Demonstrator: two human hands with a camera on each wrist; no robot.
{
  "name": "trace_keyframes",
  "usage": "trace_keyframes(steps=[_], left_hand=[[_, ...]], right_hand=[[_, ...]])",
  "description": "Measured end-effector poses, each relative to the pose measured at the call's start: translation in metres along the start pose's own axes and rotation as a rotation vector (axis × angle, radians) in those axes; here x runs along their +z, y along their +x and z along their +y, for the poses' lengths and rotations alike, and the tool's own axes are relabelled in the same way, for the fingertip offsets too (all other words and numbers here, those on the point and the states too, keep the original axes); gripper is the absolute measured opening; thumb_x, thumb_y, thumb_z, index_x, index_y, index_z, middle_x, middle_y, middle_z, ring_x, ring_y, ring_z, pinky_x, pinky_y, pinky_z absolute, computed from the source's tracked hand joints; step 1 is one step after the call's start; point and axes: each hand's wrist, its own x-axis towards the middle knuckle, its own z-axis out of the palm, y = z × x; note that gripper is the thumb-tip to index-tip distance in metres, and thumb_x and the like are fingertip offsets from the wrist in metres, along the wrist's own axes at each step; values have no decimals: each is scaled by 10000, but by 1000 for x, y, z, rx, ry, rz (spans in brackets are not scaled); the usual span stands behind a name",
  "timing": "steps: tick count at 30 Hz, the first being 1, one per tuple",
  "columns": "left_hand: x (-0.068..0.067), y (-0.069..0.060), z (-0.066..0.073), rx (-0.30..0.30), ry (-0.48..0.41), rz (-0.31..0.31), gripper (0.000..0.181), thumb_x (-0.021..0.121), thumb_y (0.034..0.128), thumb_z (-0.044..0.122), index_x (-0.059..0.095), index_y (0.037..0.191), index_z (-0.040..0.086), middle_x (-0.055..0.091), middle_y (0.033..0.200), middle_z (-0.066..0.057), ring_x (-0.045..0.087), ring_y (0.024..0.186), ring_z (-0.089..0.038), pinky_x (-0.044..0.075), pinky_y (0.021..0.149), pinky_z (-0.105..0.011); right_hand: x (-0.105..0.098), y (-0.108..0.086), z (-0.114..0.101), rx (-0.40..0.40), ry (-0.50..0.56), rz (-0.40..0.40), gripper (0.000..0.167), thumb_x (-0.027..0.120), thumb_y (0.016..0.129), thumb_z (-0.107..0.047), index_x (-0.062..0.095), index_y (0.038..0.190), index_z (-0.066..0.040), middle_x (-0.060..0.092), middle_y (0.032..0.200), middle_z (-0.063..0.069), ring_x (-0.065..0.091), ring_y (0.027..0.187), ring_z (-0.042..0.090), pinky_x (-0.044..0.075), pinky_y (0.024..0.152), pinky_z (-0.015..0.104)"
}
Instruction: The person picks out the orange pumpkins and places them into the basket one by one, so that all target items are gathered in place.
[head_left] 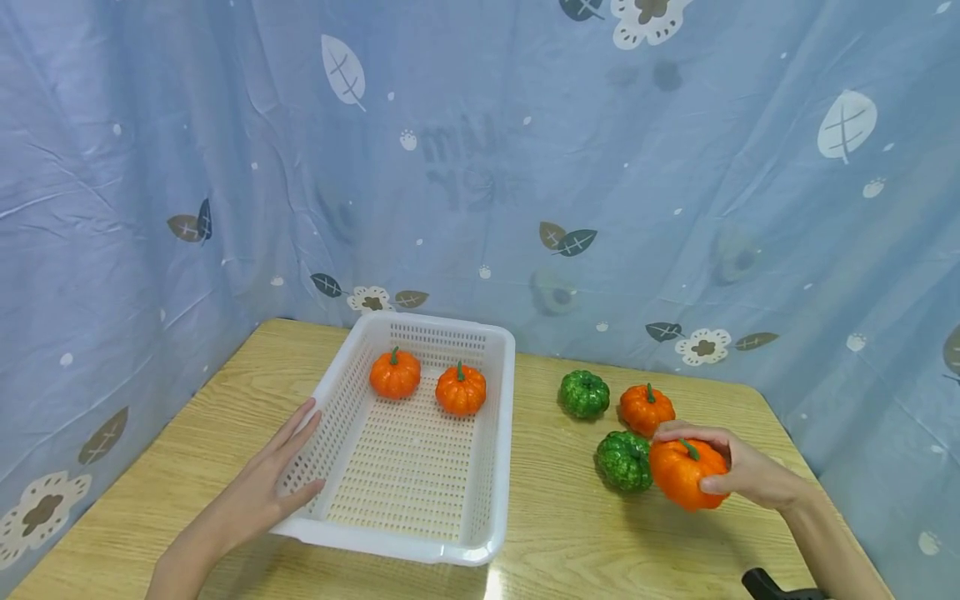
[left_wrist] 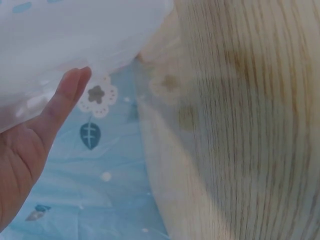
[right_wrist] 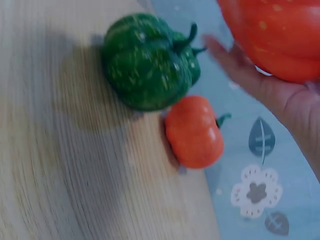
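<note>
My right hand (head_left: 738, 467) grips a small orange pumpkin (head_left: 686, 487) with a green stem, held above the table at the right. In the right wrist view that pumpkin (right_wrist: 280, 37) is partly cut off at the top. Close by lie another orange pumpkin (head_left: 645, 408) and two green pumpkins, one nearer (head_left: 624, 461) and one farther back (head_left: 584, 394). At the left, my left hand (head_left: 258, 492) rests with straight fingers against the left rim of a white plastic basket (head_left: 498, 467). Inside the basket sit two orange pumpkins, left (head_left: 394, 374) and right (head_left: 461, 391).
Everything stands on a light wood-grain table (head_left: 555, 517). A blue curtain (head_left: 465, 167) with leaf and flower prints hangs behind and along both sides. A black object (head_left: 772, 586), partly cut off, shows at the bottom right under the right forearm.
</note>
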Motion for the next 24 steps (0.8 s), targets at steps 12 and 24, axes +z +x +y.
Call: trace_keyframes(steps=[12,24], left_hand=[[-1,0,1,3,-2,2,804,728,832,207,303,1474,-27,162,1585,-127,249,1388,-409,63,1019,-20],[-1,0,1,-1,-6,-3,802,727,834,211,305,1474,-23,164,1583,-134,253,1376,-440,112,1090,-117]], right_hand=[[22,20,-12,-116,-38,29,439,512,847,163,547,1242,-26,438,1423,69,457,1271,191,536,893,398],[37,24,-21,-62,-223,103,635,661,819,103,416,1397,9,399,1477,41,446,1284,108,523,910,353]])
